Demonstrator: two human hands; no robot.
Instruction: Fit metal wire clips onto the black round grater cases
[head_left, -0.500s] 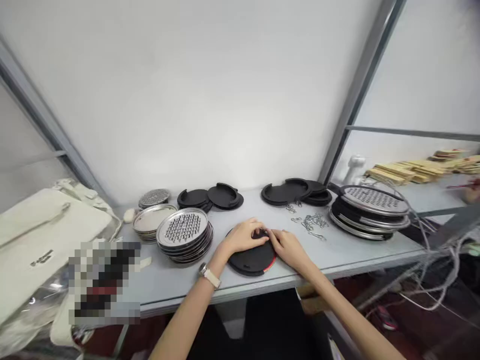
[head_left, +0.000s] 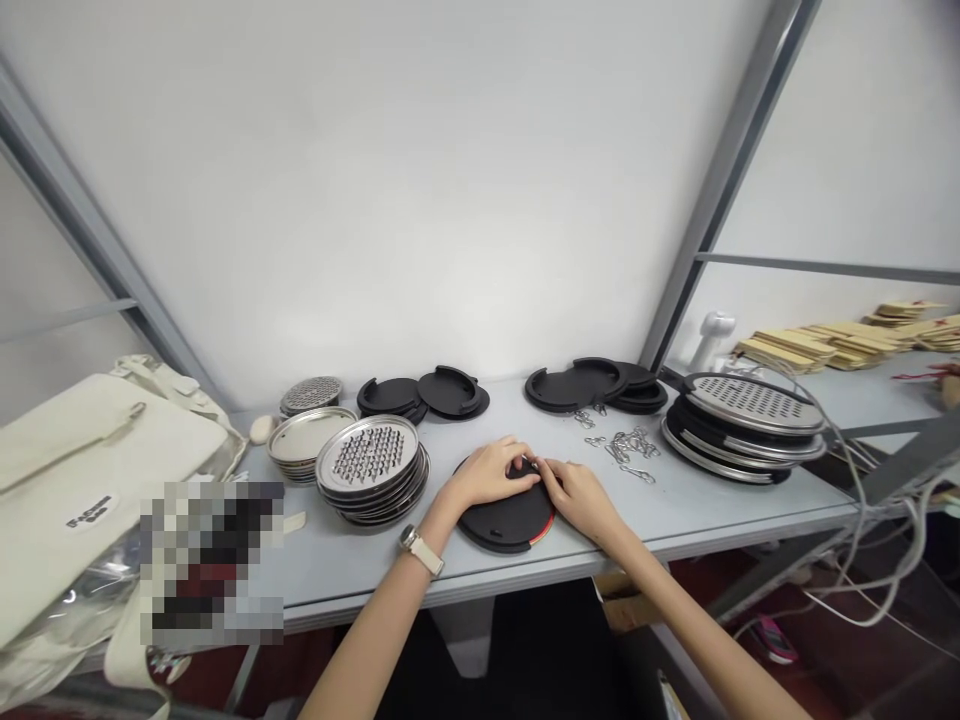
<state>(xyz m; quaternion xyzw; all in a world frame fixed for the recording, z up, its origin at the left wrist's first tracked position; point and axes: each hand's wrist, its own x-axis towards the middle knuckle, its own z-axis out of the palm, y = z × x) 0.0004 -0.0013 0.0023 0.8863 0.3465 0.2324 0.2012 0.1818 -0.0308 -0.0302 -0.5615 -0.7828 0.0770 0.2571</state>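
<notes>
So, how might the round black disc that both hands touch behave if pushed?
The black disc would probably slide rather than tip, being low and broad. It is likely stiff: its thick edge shows an even curve.

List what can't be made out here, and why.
All in the head view:
Black disc: far rim partly hidden by the left hand and right hand; their exact fingertip hold is unclear.
Metal clips: too small and tangled to count.
Bag: cut off by the left edge.
Pixelated patch: masks whatever lies there.
</notes>
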